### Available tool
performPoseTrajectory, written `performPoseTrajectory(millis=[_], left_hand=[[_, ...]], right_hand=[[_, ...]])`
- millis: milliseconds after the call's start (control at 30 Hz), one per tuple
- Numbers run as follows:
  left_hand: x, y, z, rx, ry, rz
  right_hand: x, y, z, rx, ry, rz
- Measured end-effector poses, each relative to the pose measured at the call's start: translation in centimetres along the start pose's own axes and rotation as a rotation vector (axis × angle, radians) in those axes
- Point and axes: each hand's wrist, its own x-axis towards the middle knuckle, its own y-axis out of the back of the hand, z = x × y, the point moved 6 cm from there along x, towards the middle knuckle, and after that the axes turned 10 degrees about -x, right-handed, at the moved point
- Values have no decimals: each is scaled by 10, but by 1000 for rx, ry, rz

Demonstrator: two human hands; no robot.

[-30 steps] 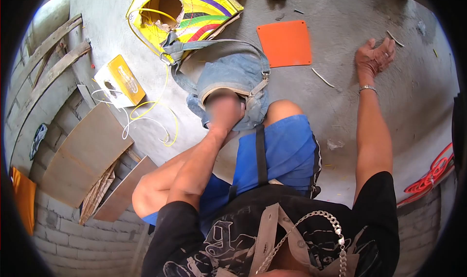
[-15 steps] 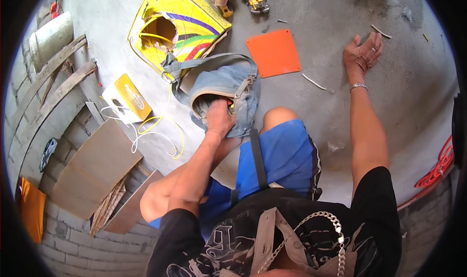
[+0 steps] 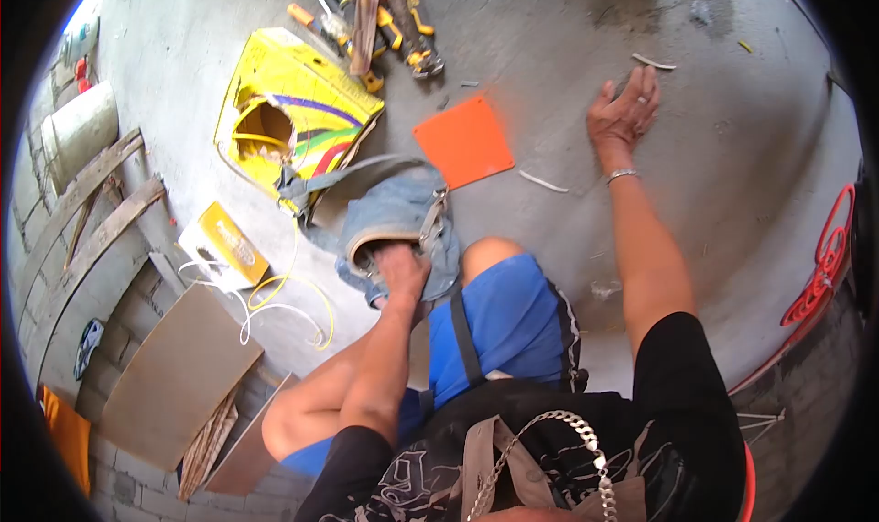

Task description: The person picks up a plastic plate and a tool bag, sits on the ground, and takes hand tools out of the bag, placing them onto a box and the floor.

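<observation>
My left hand [image 3: 401, 267] reaches into the mouth of a blue denim bag [image 3: 394, 206], its fingers hidden inside. The bag rests on the floor by my knee, its strap looped toward the yellow box [image 3: 302, 119]. Out to the right, my right hand [image 3: 626, 119] is on the concrete floor with its fingers stretched and nothing held. Just beyond those fingertips lies a short white piece of cable [image 3: 654, 62]. An orange square plate [image 3: 465, 142] with corner holes lies between the bag and my right hand, a second white cable piece [image 3: 543, 181] close to it.
Pliers and other hand tools [image 3: 398, 23] are piled at the top. A smaller yellow-and-white box [image 3: 229, 243] has white and yellow wire [image 3: 316, 320] coiled beside it. Boards [image 3: 179, 375] lean at the left, near a white bucket [image 3: 81, 130]. Red hose [image 3: 829, 256] lies far right.
The view has shifted, so the floor things appear further left and lower, and more tools show at the top. My left hand stays in the bag; my right hand stays on the floor.
</observation>
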Motion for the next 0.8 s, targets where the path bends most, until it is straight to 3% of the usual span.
performPoseTrajectory(millis=[100,200,267,800], left_hand=[[8,25,11,-55,-90,-6],[10,19,-7,12,-31,-123],[9,37,0,-12,-156,52],[0,43,-8,-123,-136,143]], right_hand=[[4,-2,2,31,-27,-7],[2,-3,2,56,-15,-14],[1,-2,2,37,-21,-23],[-1,-3,-1,13,26,-22]])
